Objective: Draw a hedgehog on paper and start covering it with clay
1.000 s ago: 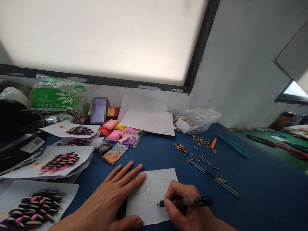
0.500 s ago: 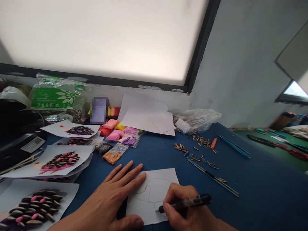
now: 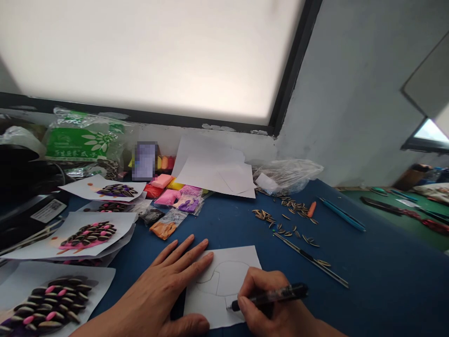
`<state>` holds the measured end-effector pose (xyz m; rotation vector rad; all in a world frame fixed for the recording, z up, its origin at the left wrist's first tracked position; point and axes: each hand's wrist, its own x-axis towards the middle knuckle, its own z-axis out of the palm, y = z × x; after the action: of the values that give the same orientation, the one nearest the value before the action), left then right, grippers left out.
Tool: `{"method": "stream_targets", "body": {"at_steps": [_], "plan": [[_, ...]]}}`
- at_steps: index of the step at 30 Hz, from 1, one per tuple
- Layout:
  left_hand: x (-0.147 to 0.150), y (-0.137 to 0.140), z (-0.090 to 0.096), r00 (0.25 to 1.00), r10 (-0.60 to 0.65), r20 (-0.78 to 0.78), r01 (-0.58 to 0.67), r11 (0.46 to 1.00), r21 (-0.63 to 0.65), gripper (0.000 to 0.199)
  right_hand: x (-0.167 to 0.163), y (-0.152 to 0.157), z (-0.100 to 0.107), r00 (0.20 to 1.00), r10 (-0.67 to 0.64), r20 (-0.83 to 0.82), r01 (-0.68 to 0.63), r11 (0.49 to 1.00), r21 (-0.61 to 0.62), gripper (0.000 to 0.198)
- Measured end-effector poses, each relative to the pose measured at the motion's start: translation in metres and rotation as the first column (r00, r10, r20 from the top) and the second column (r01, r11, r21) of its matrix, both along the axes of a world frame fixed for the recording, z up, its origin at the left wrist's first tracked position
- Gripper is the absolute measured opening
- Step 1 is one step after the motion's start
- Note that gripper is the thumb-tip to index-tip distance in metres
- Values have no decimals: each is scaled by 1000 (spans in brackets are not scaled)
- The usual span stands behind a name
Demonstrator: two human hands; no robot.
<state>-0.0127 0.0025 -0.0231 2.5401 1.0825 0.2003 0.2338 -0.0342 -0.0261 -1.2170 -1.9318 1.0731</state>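
Observation:
My right hand (image 3: 268,302) is closed around a black pen (image 3: 277,296), its tip touching a small white sheet of paper (image 3: 199,309). Thin lines on the sheet form a rounded outline with a curve and a short stroke below, right by the pen tip. My left hand (image 3: 171,283) lies flat with fingers spread, its fingertips and thumb on the sheet's left edge. Left of it are paper sheets with seed pictures: one with pink dots (image 3: 52,299), a pink-based one (image 3: 87,236) and a purple-based one (image 3: 115,189).
Packets of coloured clay (image 3: 170,196) lie behind my left hand. White paper sheets (image 3: 213,173) lean at the wall near a clear plastic bag (image 3: 291,175). Loose sunflower seeds (image 3: 294,206), a thin rod (image 3: 310,259) and a blue pen-like tool (image 3: 342,214) lie to the right. A green seed bag (image 3: 80,140) stands back left.

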Motion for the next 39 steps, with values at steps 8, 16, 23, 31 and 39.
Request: {"method": "stream_targets", "body": {"at_steps": [8,16,23,31,39], "plan": [[3,-1,3,998,9,-55,-9,1000,-13,81,0,1,3,1000,-24,6,24,999,-34,17],[-1,0,0,1000,2,-3,-2,1000,8,80,0,1,6,999,-23,30,23,1000,-2,17],[1,-1,2,1000,1,-9,-2,1000,-5,80,0,0,9,999,-20,34,21,998,-52,16],[1,-1,3,999,14,-48,-14,1000,-4,80,1,1,9,997,-36,74,37,999,-18,17],[0,-1,2,1000,5,-22,-5,1000,5,81,1,2,8,998,-41,41,42,999,-19,18]]}}
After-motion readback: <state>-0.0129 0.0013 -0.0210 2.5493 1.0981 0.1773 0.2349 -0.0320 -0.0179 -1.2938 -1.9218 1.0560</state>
